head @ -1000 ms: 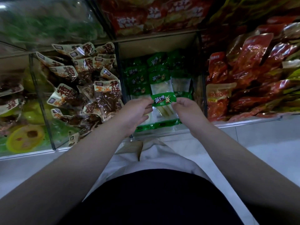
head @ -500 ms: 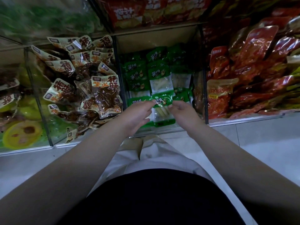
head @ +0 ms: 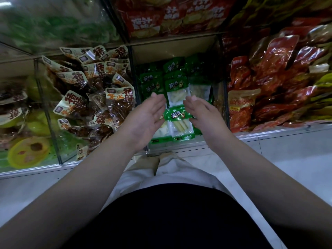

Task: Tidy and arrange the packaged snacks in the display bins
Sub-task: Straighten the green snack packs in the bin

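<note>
A green-topped snack packet [head: 180, 123] with pale sticks inside lies at the front of the middle clear bin [head: 218, 83], on top of other green packets [head: 177, 85] stacked toward the back. My left hand [head: 147, 114] hovers at the packet's left with fingers straight. My right hand [head: 199, 110] is at its right side, fingers relaxed and pointing inward. Neither hand holds the packet.
The left bin [head: 46, 112] is heaped with cream and brown packets [head: 93, 97]. Red packets [head: 276, 83] fill the bin on the right. Yellow-green items [head: 25, 153] sit at far left. Red bags [head: 172, 17] fill the shelf above. A pale ledge [head: 280, 133] runs along the front.
Both hands pinched the green packet by its top corners, lowered it into the front of the middle bin, then let go and spread open on either side of it.
</note>
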`<state>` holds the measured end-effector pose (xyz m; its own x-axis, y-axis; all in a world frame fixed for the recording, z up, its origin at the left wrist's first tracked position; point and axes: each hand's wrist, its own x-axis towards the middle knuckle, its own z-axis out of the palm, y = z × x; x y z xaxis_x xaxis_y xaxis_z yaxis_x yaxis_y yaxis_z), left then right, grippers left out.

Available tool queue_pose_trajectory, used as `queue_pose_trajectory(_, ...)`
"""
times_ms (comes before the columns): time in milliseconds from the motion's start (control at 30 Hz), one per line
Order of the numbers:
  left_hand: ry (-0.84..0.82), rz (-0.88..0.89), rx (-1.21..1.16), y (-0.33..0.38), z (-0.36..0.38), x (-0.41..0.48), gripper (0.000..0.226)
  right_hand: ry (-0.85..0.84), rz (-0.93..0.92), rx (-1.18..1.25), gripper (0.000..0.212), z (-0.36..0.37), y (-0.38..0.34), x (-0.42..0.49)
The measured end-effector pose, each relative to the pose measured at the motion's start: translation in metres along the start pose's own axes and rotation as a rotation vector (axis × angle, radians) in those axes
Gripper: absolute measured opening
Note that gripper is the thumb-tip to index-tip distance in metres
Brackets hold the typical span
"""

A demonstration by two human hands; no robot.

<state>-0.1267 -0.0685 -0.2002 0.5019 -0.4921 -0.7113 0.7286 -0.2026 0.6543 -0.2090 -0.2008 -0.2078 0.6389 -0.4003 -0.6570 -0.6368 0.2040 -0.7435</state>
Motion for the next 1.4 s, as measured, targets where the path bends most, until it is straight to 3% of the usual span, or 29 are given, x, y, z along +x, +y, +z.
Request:
queue_pose_trajectory(67,-0.008,0.027,-0.025,0.008,-0.003,-0.008,0.057,-0.022,-0.025,0.046,0.038,0.001,-0.009,-0.005)
queue_pose_trajectory(233,-0.059,0.114,-0.065,0.031,-0.016,-0.028,0.057,-0.077,-0.117,0.156,0.049,0.007,-0.035,-0.017)
queue_pose_trajectory(367,-0.109,0.179,-0.111,0.055,-0.022,-0.046,0.072,-0.118,-0.18,0.217,0.05,0.018,-0.056,-0.027)
queue_pose_trajectory(500,-0.121,0.232,-0.108,0.072,-0.031,-0.056,0.059,-0.169,-0.253,0.26,0.056,0.033,-0.079,-0.034)
queue_pose_trajectory(633,-0.144,0.274,-0.092,0.089,-0.044,-0.064,0.073,-0.228,-0.303,0.276,0.067,0.047,-0.101,-0.041)
queue_pose_trajectory(1400,-0.192,0.503,-0.05,0.179,-0.076,-0.086,0.072,-0.253,-0.509,0.205,0.054,0.09,-0.189,-0.05)
